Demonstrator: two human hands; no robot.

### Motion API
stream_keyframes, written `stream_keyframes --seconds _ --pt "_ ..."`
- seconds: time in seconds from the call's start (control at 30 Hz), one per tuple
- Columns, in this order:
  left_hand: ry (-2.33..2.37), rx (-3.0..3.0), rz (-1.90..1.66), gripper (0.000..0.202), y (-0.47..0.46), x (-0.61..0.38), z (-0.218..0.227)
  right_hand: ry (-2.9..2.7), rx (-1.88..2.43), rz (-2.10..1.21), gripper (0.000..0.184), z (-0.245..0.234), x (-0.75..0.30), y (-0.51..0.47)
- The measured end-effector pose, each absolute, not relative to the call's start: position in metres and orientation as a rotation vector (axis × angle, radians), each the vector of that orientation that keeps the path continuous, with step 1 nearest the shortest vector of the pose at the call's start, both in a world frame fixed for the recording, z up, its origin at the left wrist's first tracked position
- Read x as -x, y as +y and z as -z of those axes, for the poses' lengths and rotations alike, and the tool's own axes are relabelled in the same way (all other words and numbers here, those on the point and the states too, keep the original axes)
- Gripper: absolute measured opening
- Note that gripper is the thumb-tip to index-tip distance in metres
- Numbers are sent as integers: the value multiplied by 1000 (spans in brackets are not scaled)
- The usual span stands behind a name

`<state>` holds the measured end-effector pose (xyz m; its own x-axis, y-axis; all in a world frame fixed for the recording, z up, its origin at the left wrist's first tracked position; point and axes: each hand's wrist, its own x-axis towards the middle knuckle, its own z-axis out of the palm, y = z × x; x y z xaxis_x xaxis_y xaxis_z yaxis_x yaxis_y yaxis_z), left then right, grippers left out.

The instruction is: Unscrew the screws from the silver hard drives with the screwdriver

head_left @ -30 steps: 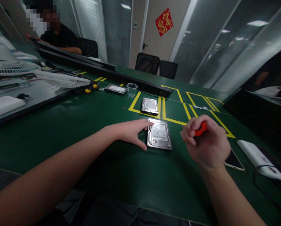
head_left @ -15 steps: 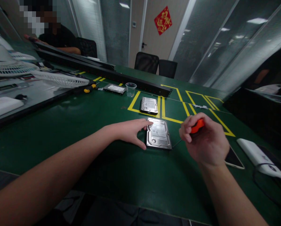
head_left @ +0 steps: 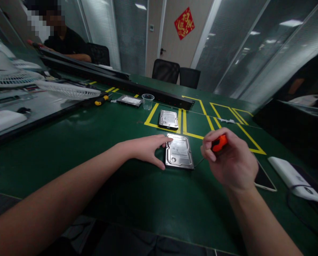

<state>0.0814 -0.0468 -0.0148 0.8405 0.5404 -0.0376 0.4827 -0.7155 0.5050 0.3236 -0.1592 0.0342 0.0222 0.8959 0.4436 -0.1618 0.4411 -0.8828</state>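
A silver hard drive (head_left: pixel 180 151) lies flat on the green table in front of me. My left hand (head_left: pixel 149 149) holds it steady from the left side, index finger on its top and thumb by the near left corner. In my right hand (head_left: pixel 232 160) is a screwdriver (head_left: pixel 219 143) with an orange and black handle, the fingers wrapped round it. Its thin shaft slants down to the drive's near right corner, where the tip meets the edge. Whether the tip sits in a screw is too small to tell.
Behind lies a second hard drive (head_left: pixel 168 119), then a clear plastic cup (head_left: pixel 147 102) and a third drive (head_left: pixel 130 100). A yellow-handled tool (head_left: pixel 102 100) and white fan grille (head_left: pixel 68 89) are left. At right are a phone (head_left: pixel 264 177) and white power bank (head_left: pixel 294 178). Another person (head_left: pixel 68 42) sits far left.
My right hand and the screwdriver handle have shifted slightly left, and the handle has turned a little. The left hand and the hard drive stay practically in place.
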Motion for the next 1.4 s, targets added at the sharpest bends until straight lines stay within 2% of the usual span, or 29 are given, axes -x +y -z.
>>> stream_keyframes --seconds 0.1,0.23,0.3,0.33,0.43,0.47,0.6,0.7,0.8,0.93,1.0,1.13,1.3,1.33,1.4 --pt "754 -2507 -156 114 -46 -81 16 -1301 743 -908 19 -35 -322 -160" --pt "765 -2494 -148 116 -46 -83 16 -1298 752 -910 19 -37 -318 -162" --pt "772 -2494 -141 116 -46 -83 16 -1287 735 -930 12 -38 -318 -161" --pt "776 -2497 -140 117 -47 -83 15 -1283 721 -944 14 -38 -319 -161" --pt "778 -2506 -136 116 -47 -82 16 -1287 699 -957 37 -37 -321 -159" --pt "774 -2508 -138 116 -46 -82 16 -1294 704 -940 37 -37 -322 -159" --pt "743 -2506 -167 115 -45 -81 18 -1300 739 -872 14 -35 -322 -161" --pt "746 -2505 -164 116 -46 -81 18 -1283 737 -898 19 -35 -321 -161" --pt "765 -2507 -137 116 -47 -82 15 -1272 693 -954 11 -35 -322 -160" --pt "758 -2530 -127 114 -47 -82 15 -1271 654 -964 40 -35 -324 -157" --pt "745 -2541 -141 113 -47 -82 15 -1279 692 -933 37 -35 -325 -157" --pt "749 -2525 -149 114 -47 -82 16 -1271 750 -900 17 -35 -323 -159" --pt "769 -2514 -128 116 -47 -82 15 -1238 711 -935 10 -36 -322 -161" --pt "768 -2518 -124 115 -47 -81 14 -1236 690 -946 11 -36 -322 -160" --pt "766 -2526 -122 115 -46 -81 14 -1249 643 -962 30 -37 -323 -159"
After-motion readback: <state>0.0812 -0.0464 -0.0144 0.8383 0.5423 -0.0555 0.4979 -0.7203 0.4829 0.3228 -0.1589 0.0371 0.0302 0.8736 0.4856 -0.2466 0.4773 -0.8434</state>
